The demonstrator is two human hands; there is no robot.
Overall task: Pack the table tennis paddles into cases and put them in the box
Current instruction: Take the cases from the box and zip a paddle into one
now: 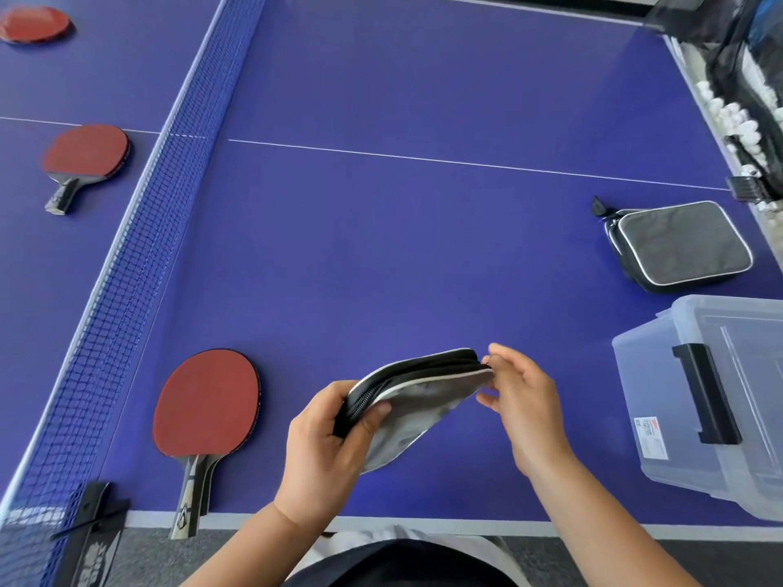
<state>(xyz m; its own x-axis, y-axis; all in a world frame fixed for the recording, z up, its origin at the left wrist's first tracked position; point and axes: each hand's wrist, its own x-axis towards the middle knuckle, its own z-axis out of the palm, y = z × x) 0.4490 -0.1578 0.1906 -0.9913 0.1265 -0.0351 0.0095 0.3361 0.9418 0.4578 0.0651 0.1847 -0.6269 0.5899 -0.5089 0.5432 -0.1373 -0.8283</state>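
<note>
1. A rounded grey fabric paddle case (406, 410) with a black zipper band and pale piping is held above the near edge of the blue table tennis table (381, 247), tilted so that its zipper edge is turned up and away.
2. The left end of the case is gripped by the left hand (322, 451), with the thumb laid on the grey face and the fingers curled round the zipper edge.
3. The right end of the case, at the zipper, is met by the right hand (525, 408); its thumb and forefinger appear to be pinching the zipper pull, though the pull itself is too small to be made out.
4. A red-rubbered paddle with a wooden handle (206, 406) is seen lying flat on the table to the left of the case, near the blue net (140, 230), its handle reaching over the near table edge.
5. Two more red paddles are laid beyond the net on the left: one with a black handle (84, 154) and a farther, blurred one (34, 23).
6. A second, rectangular grey case with white piping (682, 243) is set flat on the right of the table.
7. A clear plastic storage box with a black latch (712, 400) is placed at the near right, nearer than that rectangular case.
</note>
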